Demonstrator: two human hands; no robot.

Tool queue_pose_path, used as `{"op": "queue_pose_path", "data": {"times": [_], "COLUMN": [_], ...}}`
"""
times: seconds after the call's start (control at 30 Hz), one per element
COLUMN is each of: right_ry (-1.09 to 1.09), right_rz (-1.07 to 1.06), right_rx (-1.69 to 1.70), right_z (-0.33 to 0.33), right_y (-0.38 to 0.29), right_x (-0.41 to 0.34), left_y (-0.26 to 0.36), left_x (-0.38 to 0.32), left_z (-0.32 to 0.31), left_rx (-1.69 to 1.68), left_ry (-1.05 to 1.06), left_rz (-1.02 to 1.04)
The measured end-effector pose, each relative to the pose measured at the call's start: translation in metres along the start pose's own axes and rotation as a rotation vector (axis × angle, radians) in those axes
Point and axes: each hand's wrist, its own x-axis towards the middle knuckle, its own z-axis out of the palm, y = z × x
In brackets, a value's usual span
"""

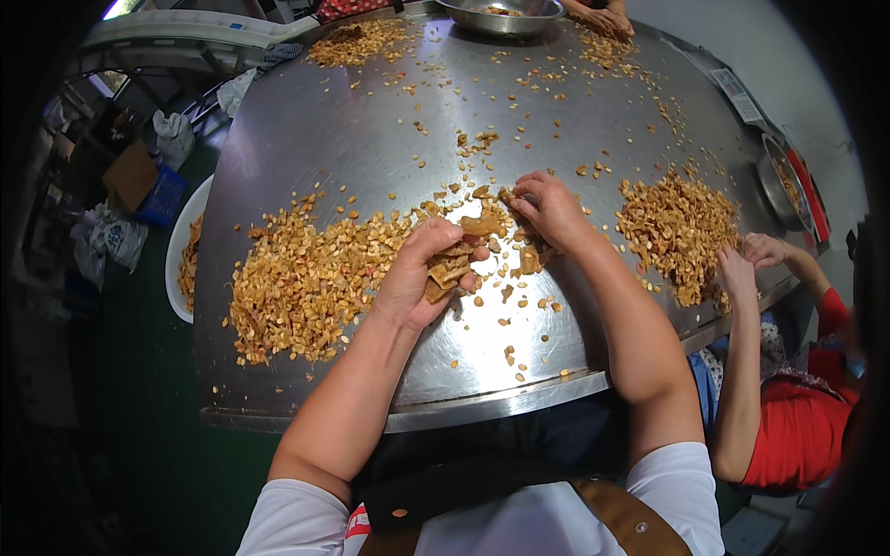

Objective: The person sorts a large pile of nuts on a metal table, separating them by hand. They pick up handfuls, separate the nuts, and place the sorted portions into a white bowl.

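Observation:
My left hand [427,267] is curled around several flat brown dried pieces [448,271], with one more lighter piece [484,222] by the thumb tip. To its right, my right hand [549,212] reaches low over the steel table [334,149]. Its fingertips are at small brown bits, and I cannot tell whether they pinch one. A broad pile of yellowish seeds and dried fragments [306,278] spreads to the left of my left hand. Loose seeds and darker flakes [530,260] lie scattered between and below my hands.
At right, a co-worker's hands [747,260] touch another pile [678,229]. Another person's hands [608,21] work at the far edge, near a steel bowl [507,24]. A scale [737,94] and second bowl [782,181] line the right edge. A white tub [182,243] stands left.

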Motion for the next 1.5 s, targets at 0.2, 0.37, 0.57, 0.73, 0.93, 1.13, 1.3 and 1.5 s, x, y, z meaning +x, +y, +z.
{"op": "queue_pose_path", "data": {"times": [0.2,0.37,0.57,0.73,0.93,1.13,1.3,1.5], "right_ry": [-0.008,-0.077,-0.004,-0.072,-0.12,0.305,0.181,-0.334], "right_rz": [0.306,0.257,0.081,0.095,0.259,0.1,0.165,0.273], "right_rx": [0.302,0.845,0.523,0.601,0.471,-0.144,-0.022,0.645], "right_z": [-0.018,-0.03,-0.017,-0.015,-0.019,0.028,0.022,-0.019], "right_y": [-0.025,-0.073,-0.101,-0.103,-0.067,0.005,0.004,-0.072], "right_x": [0.002,-0.009,-0.028,-0.031,-0.005,0.024,0.029,0.013], "left_y": [0.0,0.0,0.0,-0.003,-0.006,-0.007,-0.008,-0.009], "left_x": [0.0,0.001,0.003,0.003,0.006,0.005,0.011,0.009], "left_z": [0.003,0.001,0.004,0.0,-0.007,-0.003,-0.012,-0.017], "left_rx": [0.027,0.023,0.059,0.175,0.089,0.105,0.107,0.076], "left_ry": [0.015,0.027,0.128,0.073,0.193,0.176,0.203,0.234], "left_rz": [-0.013,-0.024,-0.137,-0.158,-0.166,-0.063,-0.072,-0.042]}}
